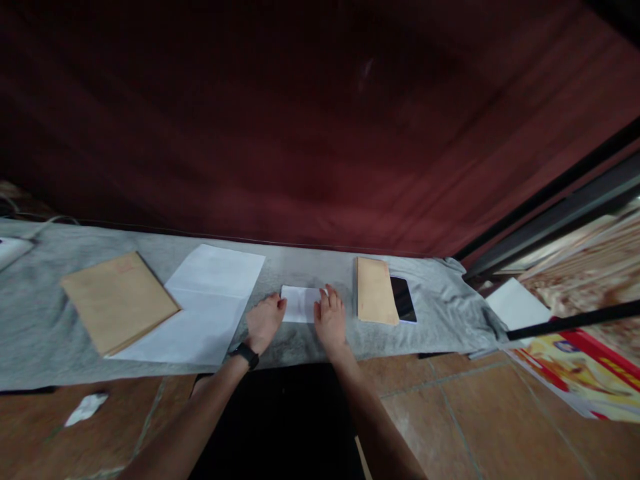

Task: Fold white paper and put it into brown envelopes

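Note:
A small folded white paper (299, 303) lies on the grey cloth (40, 333) in front of me. My left hand (265, 322), with a black watch on the wrist, rests at the paper's left edge with its fingers curled against it. My right hand (330, 317) lies flat on the paper's right edge, fingers stretched forward. A sheet of white paper (205, 307) lies unfolded to the left, beside a large brown envelope (117, 300). A smaller brown envelope (375, 290) lies to the right of my hands.
A dark phone (403, 299) lies next to the smaller envelope. A dark red curtain (320, 133) hangs behind the cloth. A crumpled white scrap (86, 408) lies on the tiled floor at left. Another white sheet (517, 307) and a colourful poster (580, 373) lie at right.

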Demonstrator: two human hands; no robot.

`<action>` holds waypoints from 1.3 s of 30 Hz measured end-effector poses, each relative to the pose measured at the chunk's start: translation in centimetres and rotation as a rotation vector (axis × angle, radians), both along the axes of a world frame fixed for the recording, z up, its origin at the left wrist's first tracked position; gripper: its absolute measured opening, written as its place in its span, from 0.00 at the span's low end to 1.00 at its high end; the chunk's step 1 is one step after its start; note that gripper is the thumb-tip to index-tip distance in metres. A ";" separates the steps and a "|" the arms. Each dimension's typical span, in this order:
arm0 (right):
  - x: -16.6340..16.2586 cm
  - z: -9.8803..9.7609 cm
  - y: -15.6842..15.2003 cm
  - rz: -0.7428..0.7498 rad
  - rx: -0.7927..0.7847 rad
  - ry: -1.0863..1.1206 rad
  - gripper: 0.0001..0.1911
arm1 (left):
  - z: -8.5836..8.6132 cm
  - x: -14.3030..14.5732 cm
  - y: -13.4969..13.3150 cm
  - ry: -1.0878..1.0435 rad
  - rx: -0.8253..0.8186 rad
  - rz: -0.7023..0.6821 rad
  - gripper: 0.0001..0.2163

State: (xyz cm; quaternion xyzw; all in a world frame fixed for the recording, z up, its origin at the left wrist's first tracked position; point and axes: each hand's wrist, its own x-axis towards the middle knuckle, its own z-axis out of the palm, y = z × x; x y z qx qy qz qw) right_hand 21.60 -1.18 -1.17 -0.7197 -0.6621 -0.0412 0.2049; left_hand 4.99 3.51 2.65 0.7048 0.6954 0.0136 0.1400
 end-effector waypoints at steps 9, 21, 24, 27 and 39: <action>-1.9 -2.3 -0.8 0.095 -0.093 -0.010 0.28 | -0.1 0.1 -0.5 0.016 0.033 -0.024 0.19; -2.0 -3.0 -0.8 0.081 -0.059 -0.061 0.30 | -1.0 0.5 -1.4 0.049 0.124 -0.018 0.21; -2.0 -3.0 -0.7 0.080 -0.046 -0.051 0.29 | -1.2 0.5 -1.6 0.041 0.173 -0.025 0.21; -2.0 -2.8 -0.7 0.076 -0.067 -0.045 0.29 | -1.5 0.9 -1.9 0.012 0.276 -0.157 0.19; -1.8 -2.5 -0.7 0.095 -0.132 -0.065 0.29 | -5.4 2.7 -1.9 -0.115 0.344 -0.436 0.27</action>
